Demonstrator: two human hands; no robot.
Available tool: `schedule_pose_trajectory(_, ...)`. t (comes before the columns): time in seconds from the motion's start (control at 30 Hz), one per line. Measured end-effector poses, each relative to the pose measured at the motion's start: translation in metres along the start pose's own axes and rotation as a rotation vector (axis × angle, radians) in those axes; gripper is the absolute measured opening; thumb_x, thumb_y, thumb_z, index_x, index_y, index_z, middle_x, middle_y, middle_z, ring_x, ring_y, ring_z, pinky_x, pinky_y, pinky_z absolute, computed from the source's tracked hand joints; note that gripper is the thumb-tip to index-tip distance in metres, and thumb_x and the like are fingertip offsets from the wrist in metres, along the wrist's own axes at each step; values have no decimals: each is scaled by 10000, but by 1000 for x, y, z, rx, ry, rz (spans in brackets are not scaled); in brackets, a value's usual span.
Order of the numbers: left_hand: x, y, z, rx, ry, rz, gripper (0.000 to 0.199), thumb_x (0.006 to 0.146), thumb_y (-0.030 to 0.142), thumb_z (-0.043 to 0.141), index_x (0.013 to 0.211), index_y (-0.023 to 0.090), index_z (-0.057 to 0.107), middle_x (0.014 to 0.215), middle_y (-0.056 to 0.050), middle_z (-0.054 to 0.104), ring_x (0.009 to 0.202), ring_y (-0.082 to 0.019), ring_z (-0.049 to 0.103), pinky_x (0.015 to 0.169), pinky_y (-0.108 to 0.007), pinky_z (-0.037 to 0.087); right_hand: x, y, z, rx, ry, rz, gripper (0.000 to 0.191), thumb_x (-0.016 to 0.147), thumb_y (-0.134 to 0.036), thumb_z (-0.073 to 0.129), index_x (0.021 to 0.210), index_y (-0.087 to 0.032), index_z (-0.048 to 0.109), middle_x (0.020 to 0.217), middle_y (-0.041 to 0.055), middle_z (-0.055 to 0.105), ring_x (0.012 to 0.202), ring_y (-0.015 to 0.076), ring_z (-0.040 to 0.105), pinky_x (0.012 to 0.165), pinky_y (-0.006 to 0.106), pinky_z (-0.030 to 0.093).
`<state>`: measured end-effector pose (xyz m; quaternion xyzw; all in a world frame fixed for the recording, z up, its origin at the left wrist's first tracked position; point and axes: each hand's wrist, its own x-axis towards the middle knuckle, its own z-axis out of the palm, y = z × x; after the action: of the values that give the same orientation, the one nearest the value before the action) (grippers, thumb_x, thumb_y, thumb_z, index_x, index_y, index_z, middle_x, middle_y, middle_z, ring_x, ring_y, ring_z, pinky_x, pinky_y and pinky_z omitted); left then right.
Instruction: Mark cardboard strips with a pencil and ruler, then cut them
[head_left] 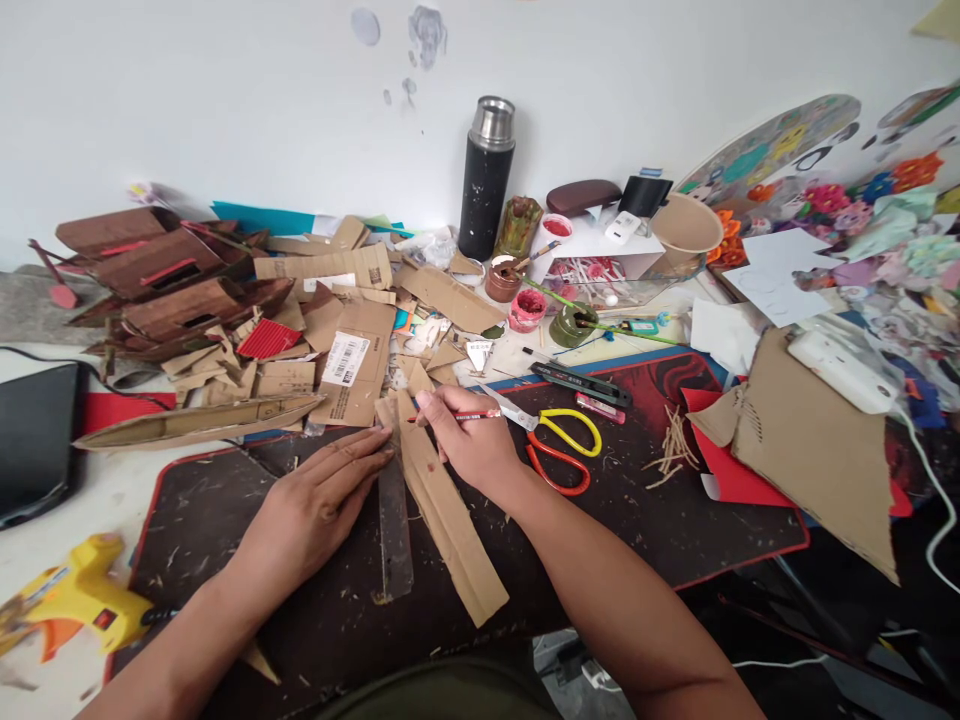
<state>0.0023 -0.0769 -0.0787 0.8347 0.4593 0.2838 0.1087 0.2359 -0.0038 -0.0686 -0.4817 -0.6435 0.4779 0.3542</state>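
Note:
My left hand (322,490) lies flat with its fingers stretched out, the fingertips resting on a clear plastic ruler (396,535). Beside the ruler, slightly to its right, a long strip of brown cardboard (454,545) slants across the dark mat. My right hand (469,440) is closed around a thin red pencil (480,414), whose tip points left toward the upper part of the strip. Scissors (562,440) with yellow and red handles lie just right of my right hand. Behind them rests a dark utility knife (581,382).
Cardboard scraps (352,360) and brown model boats (172,270) crowd the back left. A yellow glue gun (82,600) is at the lower left. Paint jars (527,310) and a black thermos (486,185) stand behind. A cardboard sheet (817,450) lies at right on the mat (622,530).

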Motion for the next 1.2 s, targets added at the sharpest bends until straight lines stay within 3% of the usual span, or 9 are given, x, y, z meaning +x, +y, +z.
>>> schedule_pose_trajectory(0.53,-3,-1,2,-27,2,-3,280,1108,203,605,1310,220,798,1489,-88,779,1354,-254,761,1209,-385,600,0,-2,0,-3,-26,-42,495,1127,-595,532,788,-244,610,585,-30,558,623,174,610,647,283,442)
schedule_pose_trajectory(0.97,-1,0,1,56,3,50,242,1132,206,580,1286,179,765,1454,-128,792,1335,-254,773,1195,-389,610,-1,-3,0,-2,-32,-35,491,1135,-598,543,833,-233,673,609,-20,584,670,184,653,650,273,462)
schedule_pose_trajectory(1.2,0,0,1,68,4,52,241,1136,211,573,1286,186,760,1444,-128,797,1311,-261,786,1165,-405,637,1,-4,1,-42,-40,-113,457,1135,-528,550,793,-234,620,667,-14,603,674,176,613,667,287,427)
